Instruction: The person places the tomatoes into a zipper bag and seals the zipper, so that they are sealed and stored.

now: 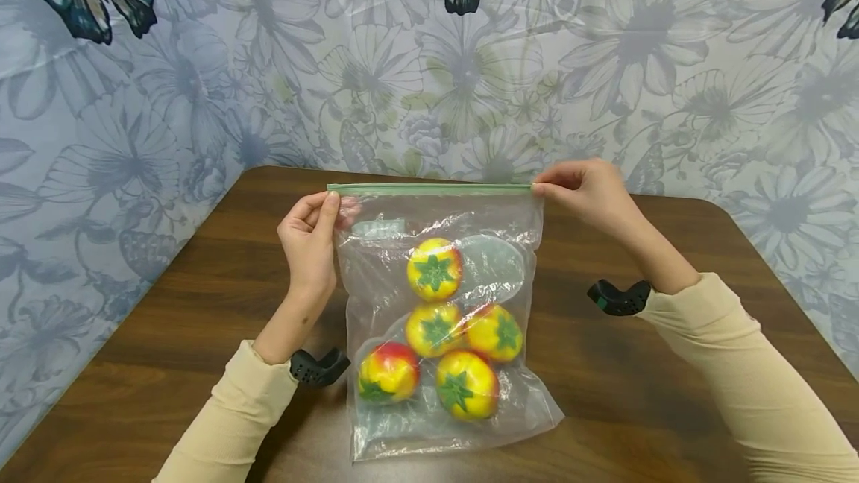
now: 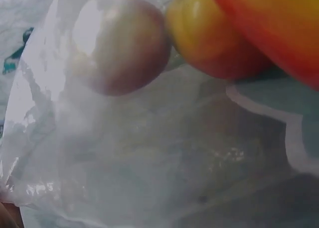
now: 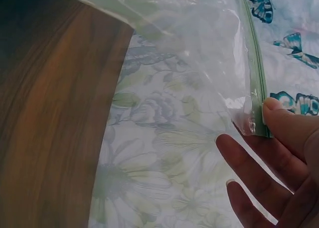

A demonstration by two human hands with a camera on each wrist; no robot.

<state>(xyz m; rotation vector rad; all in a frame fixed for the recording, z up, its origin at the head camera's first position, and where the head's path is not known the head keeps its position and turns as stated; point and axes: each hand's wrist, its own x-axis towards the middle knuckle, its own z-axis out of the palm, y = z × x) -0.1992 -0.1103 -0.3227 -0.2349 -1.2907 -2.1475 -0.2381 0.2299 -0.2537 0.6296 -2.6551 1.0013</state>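
A clear zip bag (image 1: 436,215) with a green seal strip hangs upright over the table, stretched between both hands. Inside it are several yellow-and-red round fruits with green star-shaped leaf marks, among them a top fruit (image 1: 435,269) and a lower left fruit (image 1: 388,373). My left hand (image 1: 310,237) pinches the bag's upper left corner, some fingers showing through the plastic. At the other end of the strip, my right hand (image 1: 590,192) pinches the upper right corner between thumb and forefinger. In the right wrist view the thumb (image 3: 286,123) presses on the green strip (image 3: 256,73).
The brown wooden table (image 1: 168,319) spreads under the bag and both arms. Behind it stands a wall covering (image 1: 604,58) printed with grey flowers and butterflies. Dark bands, the left band (image 1: 318,367) and the right band (image 1: 619,297), sit at the wrists.
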